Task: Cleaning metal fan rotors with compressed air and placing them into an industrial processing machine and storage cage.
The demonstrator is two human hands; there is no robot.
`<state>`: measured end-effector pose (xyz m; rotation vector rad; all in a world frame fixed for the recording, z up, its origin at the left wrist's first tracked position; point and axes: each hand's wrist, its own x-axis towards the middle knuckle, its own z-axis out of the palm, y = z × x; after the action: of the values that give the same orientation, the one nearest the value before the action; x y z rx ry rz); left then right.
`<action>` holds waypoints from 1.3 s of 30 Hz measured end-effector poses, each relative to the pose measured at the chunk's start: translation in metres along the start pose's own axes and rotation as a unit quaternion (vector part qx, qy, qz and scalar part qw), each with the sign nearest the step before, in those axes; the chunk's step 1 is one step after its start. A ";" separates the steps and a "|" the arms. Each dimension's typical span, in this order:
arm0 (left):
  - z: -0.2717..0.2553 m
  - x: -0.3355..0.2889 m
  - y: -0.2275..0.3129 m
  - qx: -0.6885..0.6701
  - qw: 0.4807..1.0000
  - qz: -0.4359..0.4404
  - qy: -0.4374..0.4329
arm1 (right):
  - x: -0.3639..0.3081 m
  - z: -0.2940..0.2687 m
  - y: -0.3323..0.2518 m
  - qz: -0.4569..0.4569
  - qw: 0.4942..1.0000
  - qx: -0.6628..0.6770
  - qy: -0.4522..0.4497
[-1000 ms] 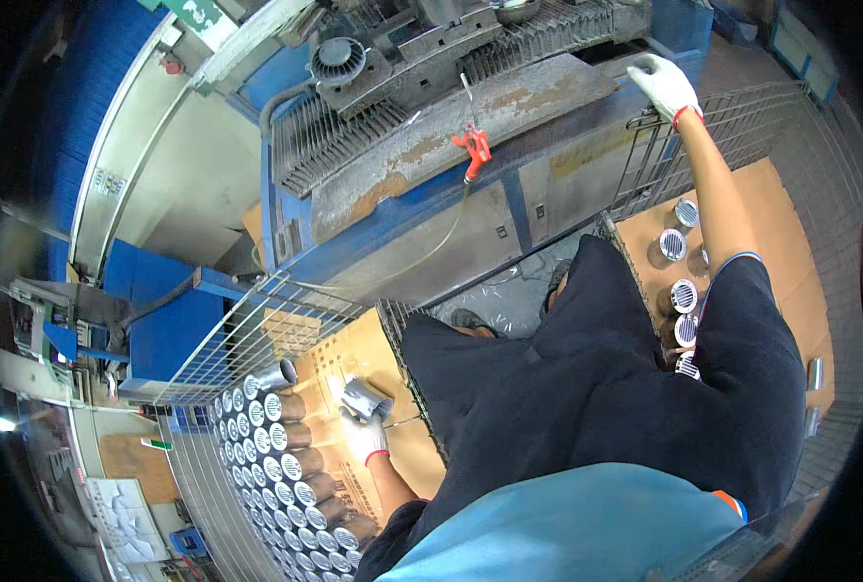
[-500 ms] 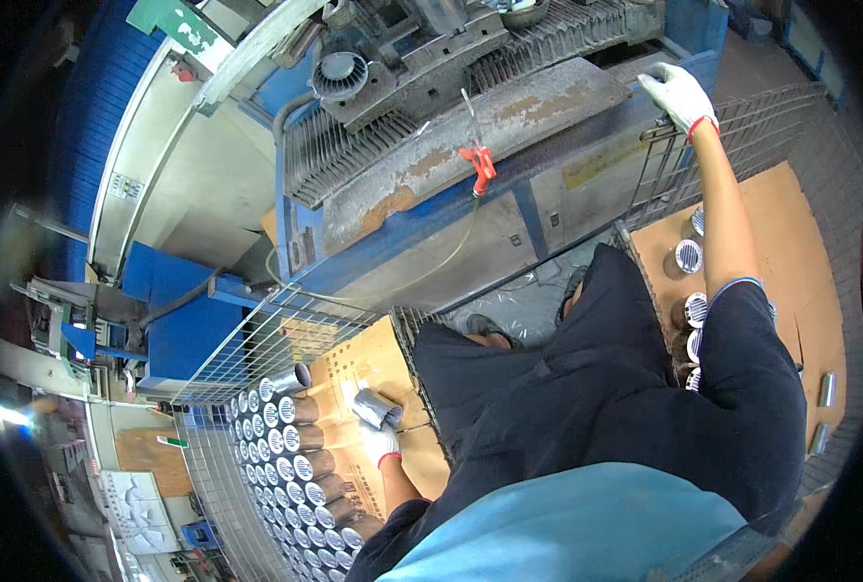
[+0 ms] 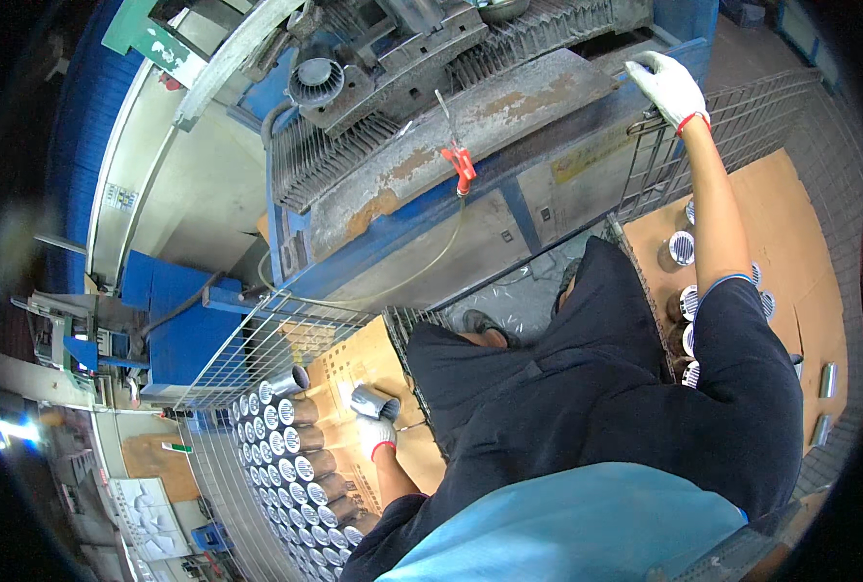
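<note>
Blue-framed machine (image 3: 480, 126) beyond two wire baskets (image 3: 761, 112)

Cardboard (image 3: 776, 213) lines both baskets. The right hand (image 3: 668, 89), loosely bent, is near one rim; the left hand (image 3: 375, 435) clasps a metal cylinder (image 3: 371, 402), well apart from the right.

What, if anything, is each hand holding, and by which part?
The left hand holds a metal cylinder by the near side of its wall; its fingertips are hidden. No held thing shows in the right hand, though its palm is hidden.
</note>
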<state>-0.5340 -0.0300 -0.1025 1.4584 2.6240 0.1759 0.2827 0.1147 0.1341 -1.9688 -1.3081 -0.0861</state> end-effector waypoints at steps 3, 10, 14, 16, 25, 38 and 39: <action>0.005 0.002 -0.001 0.006 1.000 -0.009 -0.004 | 0.000 0.001 0.001 0.000 1.000 -0.001 0.003; 0.013 0.008 -0.009 -0.037 0.999 0.016 -0.004 | -0.001 0.003 0.004 -0.017 1.000 -0.007 0.025; 0.012 0.009 -0.009 -0.008 1.000 -0.010 -0.025 | 0.000 0.004 0.007 -0.010 1.000 -0.006 0.019; 0.010 0.007 -0.007 -0.028 0.999 0.002 -0.017 | 0.000 0.005 0.008 -0.022 1.000 -0.010 0.019; 0.004 0.000 0.003 -0.015 1.000 -0.001 0.002 | 0.002 0.009 0.015 -0.011 0.999 0.018 0.027; -0.001 -0.008 0.011 -0.048 0.998 -0.015 0.026 | 0.000 0.010 0.012 -0.005 0.999 0.019 0.033; -0.002 -0.008 0.013 -0.046 0.998 -0.014 0.029 | 0.000 0.010 0.012 0.000 0.999 0.025 0.030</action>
<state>-0.5195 -0.0305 -0.0978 1.4058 2.6429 0.3354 0.2892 0.1187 0.1199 -1.9102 -1.2588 -0.1110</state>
